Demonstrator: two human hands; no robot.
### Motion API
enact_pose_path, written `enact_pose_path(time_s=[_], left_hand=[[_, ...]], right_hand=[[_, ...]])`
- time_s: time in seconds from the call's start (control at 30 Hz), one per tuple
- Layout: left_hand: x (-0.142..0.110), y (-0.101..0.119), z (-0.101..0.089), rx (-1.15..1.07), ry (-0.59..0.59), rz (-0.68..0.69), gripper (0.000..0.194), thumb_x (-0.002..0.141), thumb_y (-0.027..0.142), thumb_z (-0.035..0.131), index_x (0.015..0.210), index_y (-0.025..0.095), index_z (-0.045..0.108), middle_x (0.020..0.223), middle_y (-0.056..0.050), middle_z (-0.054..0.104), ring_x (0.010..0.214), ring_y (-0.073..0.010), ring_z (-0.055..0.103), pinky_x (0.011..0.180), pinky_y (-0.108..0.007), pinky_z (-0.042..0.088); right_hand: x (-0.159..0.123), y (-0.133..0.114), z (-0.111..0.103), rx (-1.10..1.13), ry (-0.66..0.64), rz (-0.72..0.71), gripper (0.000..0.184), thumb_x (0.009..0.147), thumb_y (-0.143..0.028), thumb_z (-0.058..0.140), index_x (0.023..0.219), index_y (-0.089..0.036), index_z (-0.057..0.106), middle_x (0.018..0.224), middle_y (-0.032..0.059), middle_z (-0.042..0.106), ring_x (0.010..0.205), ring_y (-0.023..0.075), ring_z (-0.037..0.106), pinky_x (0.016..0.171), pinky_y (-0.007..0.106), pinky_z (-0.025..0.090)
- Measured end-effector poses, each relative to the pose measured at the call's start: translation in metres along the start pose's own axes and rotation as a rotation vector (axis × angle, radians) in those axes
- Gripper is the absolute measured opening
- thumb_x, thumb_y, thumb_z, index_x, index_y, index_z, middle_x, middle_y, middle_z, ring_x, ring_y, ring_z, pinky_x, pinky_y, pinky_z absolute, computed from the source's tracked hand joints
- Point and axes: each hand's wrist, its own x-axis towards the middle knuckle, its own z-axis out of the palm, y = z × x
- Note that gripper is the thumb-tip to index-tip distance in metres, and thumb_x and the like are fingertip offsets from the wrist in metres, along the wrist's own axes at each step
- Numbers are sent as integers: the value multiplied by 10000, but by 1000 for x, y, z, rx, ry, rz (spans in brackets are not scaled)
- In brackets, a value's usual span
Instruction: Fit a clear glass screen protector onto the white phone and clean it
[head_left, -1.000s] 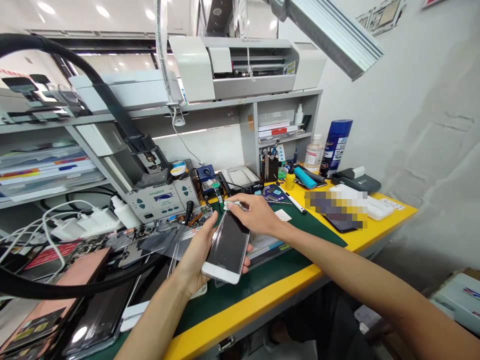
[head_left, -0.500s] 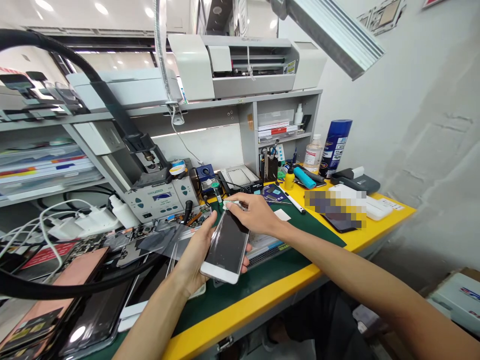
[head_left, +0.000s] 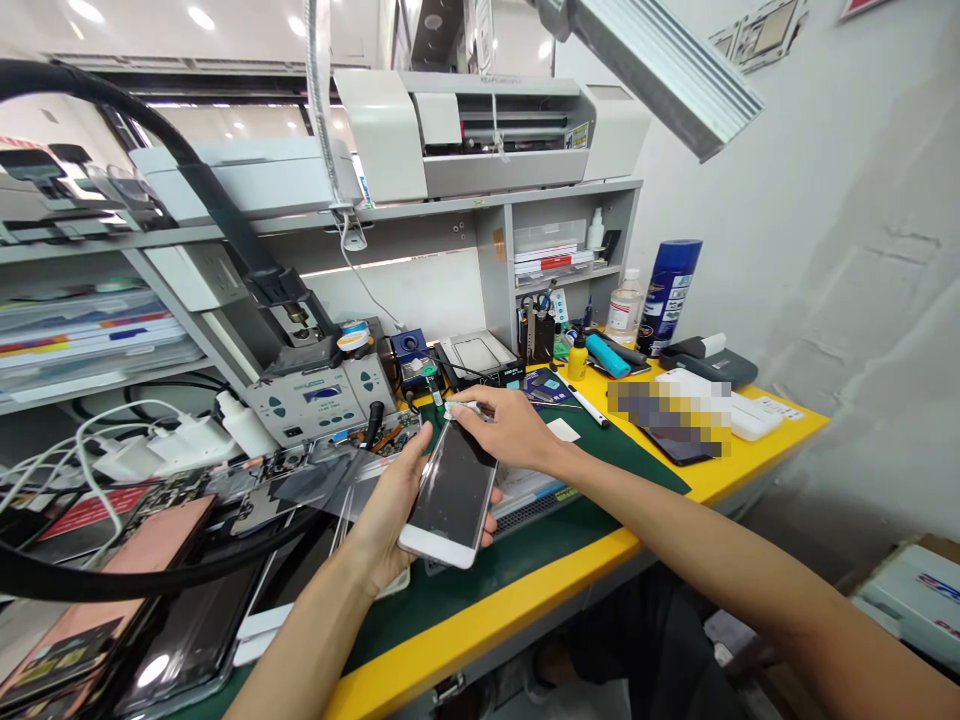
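Note:
A white smartphone (head_left: 453, 492) with a dark screen lies face up in my left hand (head_left: 399, 515), tilted above the bench. The thumb rests along its left edge and the fingertips show past its right edge. My right hand (head_left: 504, 428) is closed at the phone's top end, pinching a small whitish wad (head_left: 459, 409), perhaps a cloth or tissue, against the glass. The fingers of that hand cover the phone's upper right corner. Small specks show on the screen.
A green mat (head_left: 525, 562) covers the yellow-edged bench. Several phones and parts, including a pink phone back (head_left: 154, 545), crowd the left side beneath a black hose (head_left: 187, 580). A rework station (head_left: 319, 400) stands behind. A blue spray can (head_left: 670, 298) and a dark phone (head_left: 667, 425) are on the right.
Both hands and the phone keep almost the same pose, with the wad still at the phone's top end. The whole view has shifted very slightly.

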Motion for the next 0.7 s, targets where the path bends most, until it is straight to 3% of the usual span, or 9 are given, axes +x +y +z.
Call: enact_pose_path(time_s=[0.13,0.7], left_hand=[[-1,0,1,22,4,0,577,924,641,449,1065,116,644,943,-195,732,720,-332,736,685,-463,594],[-1,0,1,37,-1,1,581,923,639,457,1124,117,615,987,-199,726,748,-338,732,710,-474,591]], right_hand=[[0,1,1,-6,3,-6,296,962,-382,535,1101,-229,746,1118,36,759,952,211,696,747,286,490],[0,0,-1,0,-16,-15,321,970,-399,521,1120,-215,737,1130,45,752,973,218,692,739,281,503]])
